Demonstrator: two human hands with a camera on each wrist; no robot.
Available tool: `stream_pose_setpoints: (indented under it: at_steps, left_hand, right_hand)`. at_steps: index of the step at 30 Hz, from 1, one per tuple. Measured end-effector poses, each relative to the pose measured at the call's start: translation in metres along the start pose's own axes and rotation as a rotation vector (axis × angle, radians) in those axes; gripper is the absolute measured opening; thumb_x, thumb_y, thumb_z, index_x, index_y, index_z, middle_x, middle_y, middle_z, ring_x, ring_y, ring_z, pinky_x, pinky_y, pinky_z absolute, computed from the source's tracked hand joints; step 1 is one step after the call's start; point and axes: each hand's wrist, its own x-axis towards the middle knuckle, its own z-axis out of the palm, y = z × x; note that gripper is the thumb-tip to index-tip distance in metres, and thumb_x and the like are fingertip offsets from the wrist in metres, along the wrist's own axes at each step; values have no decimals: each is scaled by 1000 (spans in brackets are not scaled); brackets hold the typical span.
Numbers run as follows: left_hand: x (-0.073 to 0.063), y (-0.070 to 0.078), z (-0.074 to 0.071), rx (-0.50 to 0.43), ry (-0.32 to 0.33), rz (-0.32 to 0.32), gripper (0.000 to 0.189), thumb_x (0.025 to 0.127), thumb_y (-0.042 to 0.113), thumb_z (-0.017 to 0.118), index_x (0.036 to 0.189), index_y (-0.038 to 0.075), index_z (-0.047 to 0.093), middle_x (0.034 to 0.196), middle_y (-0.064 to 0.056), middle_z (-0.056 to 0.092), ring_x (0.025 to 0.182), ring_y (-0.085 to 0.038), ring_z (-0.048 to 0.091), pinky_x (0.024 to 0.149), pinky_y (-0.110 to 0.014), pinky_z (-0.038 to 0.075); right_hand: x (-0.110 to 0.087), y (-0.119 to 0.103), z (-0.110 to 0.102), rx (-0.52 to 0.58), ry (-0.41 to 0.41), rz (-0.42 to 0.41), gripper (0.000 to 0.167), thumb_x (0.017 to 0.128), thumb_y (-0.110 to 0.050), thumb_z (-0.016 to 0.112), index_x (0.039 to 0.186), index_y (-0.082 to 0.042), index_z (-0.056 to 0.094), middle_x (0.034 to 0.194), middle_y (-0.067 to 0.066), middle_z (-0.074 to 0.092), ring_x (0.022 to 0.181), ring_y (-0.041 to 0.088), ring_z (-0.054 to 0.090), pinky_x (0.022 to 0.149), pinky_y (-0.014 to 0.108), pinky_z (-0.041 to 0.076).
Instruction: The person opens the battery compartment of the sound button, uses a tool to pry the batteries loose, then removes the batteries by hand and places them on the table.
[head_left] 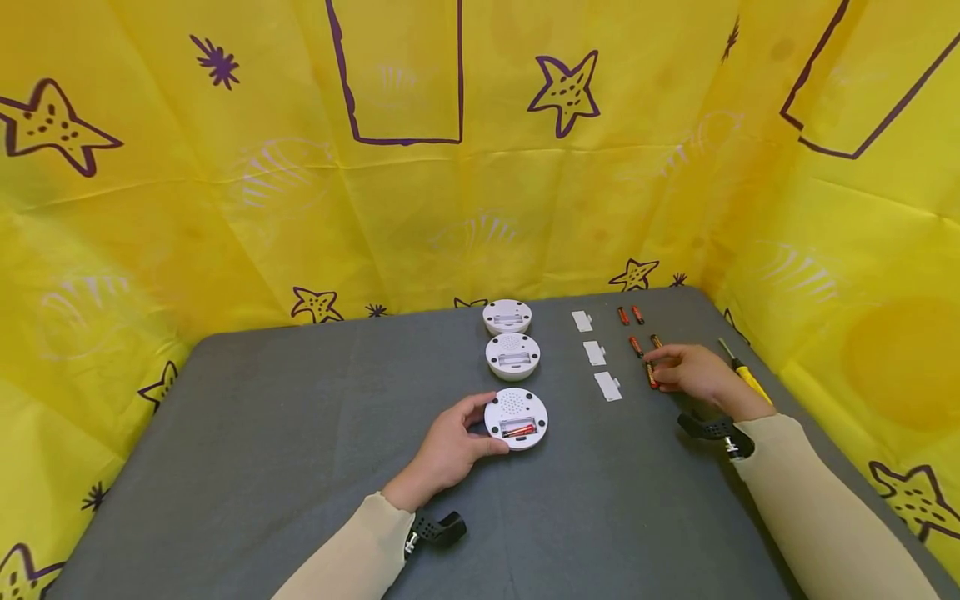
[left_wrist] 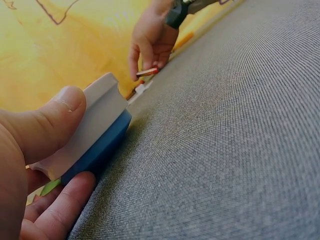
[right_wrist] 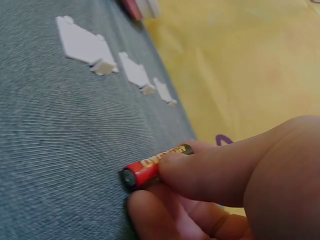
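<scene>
My left hand (head_left: 448,443) grips the side of a round white device (head_left: 513,404), thumb and fingers at its left edge. The device lies with its speaker holes and battery compartment facing up, and one red battery (head_left: 519,431) sits in that compartment. In the left wrist view its lower part (left_wrist: 102,142) looks blue. Over at the right, my right hand (head_left: 697,377) pinches a red and black battery (right_wrist: 150,167) between thumb and fingers, close above the cloth. Just behind that hand lie more red batteries (head_left: 636,346).
Two similar white devices (head_left: 513,354) stand in a row behind the held one, their compartments uncovered. Three white battery covers (head_left: 595,353) lie between devices and batteries. A yellow-handled screwdriver (head_left: 750,381) lies right of my right hand. Yellow printed cloth (head_left: 405,208) walls the grey table (head_left: 285,417).
</scene>
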Motion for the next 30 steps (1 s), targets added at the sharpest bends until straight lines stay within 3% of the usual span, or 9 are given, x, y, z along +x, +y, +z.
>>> stream_pose_setpoints:
  at_steps: [5,23,27,30]
  left_hand:
    - [0,1,0,-5,2,3,76,75,22,90,142,13,55,131,-5,61,118,-17,57,96,-41,45]
    - [1,-3,1,9,3,18,76,75,23,90,142,12,55,131,-7,61,118,-19,57,96,-44,45]
    - [1,-4,1,9,2,19,76,75,23,90,142,13,54,130,-6,62,118,-18,57,96,-41,46]
    - [1,-4,1,9,0,22,76,75,23,90,142,12,54,129,-5,62,117,-18,58,94,-38,46]
  right_hand:
    - [0,-2,4,-133,37,-20,40,95,-11,68,131,3,61,104,13,65,85,24,60,74,32,53]
    - [-2,3,7,-167,63,11,34,97,-12,64,130,-1,63,106,13,63,91,28,55,77,37,45]
    - [-4,5,8,-75,128,-1,39,101,-16,60,136,2,57,114,20,61,89,27,58,76,33,52]
    - [-9,2,11,220,226,-21,47,104,-25,57,142,1,49,123,21,56,90,23,61,74,30,56]
